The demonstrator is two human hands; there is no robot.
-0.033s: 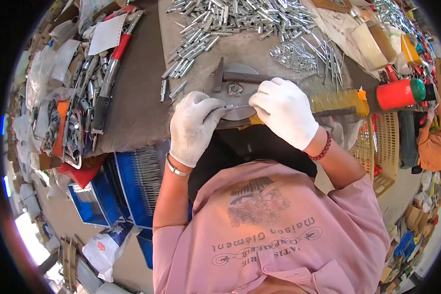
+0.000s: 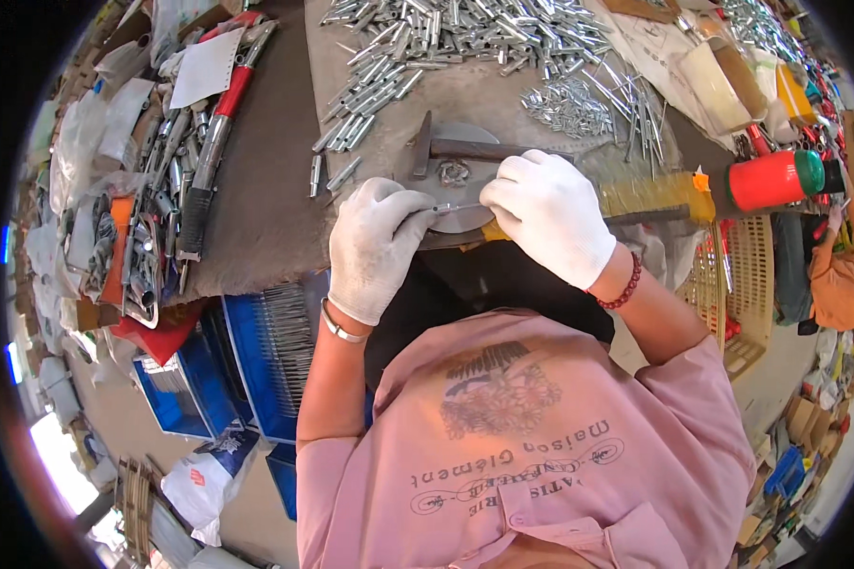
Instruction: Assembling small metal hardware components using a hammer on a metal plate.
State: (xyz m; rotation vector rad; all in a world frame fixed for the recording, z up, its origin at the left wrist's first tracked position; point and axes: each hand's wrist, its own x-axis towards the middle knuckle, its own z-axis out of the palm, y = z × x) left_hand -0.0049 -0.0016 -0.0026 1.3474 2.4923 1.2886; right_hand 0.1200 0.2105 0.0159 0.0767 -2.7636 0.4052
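Both my hands wear white knit gloves and meet over the bench edge. My left hand (image 2: pixel 375 237) is closed, thumb and forefinger pinching a small silver metal tube (image 2: pixel 442 208), whose end pokes out to the right. Opposite it, my right hand (image 2: pixel 552 213) pinches a thin metal rod (image 2: pixel 467 206) that lines up with the tube. Whether the rod's tip sits inside the tube is too small to tell. Beneath the fingertips lies a round grey metal plate (image 2: pixel 465 220). A hammer (image 2: pixel 465 149) rests across its far side, beside a small coiled clump of metal (image 2: pixel 454 173).
Metal tubes (image 2: pixel 465 33) are heaped at the back, with small pins (image 2: pixel 567 106) and thin rods (image 2: pixel 643 119) to their right. A red jar (image 2: pixel 762 183) lies at right. Tools (image 2: pixel 176 171) crowd the left; blue crates (image 2: pixel 247 360) stand below. Another person (image 2: pixel 843 280) is at far right.
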